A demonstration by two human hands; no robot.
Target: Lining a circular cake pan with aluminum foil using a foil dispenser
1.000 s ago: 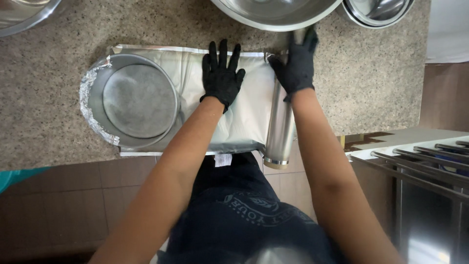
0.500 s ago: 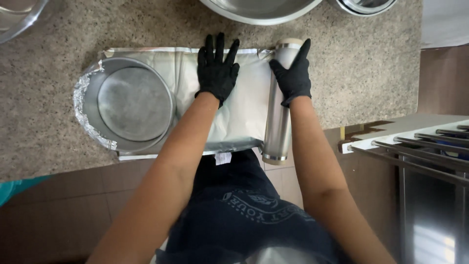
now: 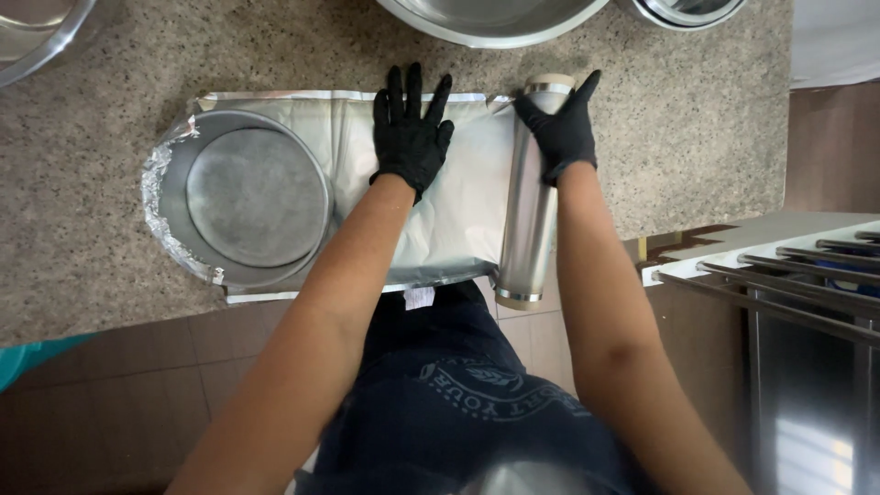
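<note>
- Foil sheet [image 3: 458, 211], dull silver and faintly creased, lies unrolled flat across the speckled granite counter [image 3: 697, 137], its near edge reaching the counter's front lip.
- Left hand [image 3: 410, 137], in a matte black glove, rests palm down on the sheet near its far edge, fingers spread wide and pressing the foil flat.
- Right hand [image 3: 561, 128], gloved the same, wraps over the far end of the foil roll [image 3: 529, 211], fingers curled around it in a grip.
- That roll is a long smooth cylinder with a bright metallic sheen and a pale cardboard core showing at both ends; it lies at the sheet's right edge, its near end jutting past the counter's front.
- At the sheet's left end sits a round metal pan [image 3: 243, 197], shallow and brushed grey, with foil crumpled up around its left rim in rough, shiny folds.
- Beyond the sheet, the curved rims of two stainless steel bowls [image 3: 495, 23] show at the counter's far side.
- Metal rack bars [image 3: 779, 275] stand off to the right, below counter level.
</note>
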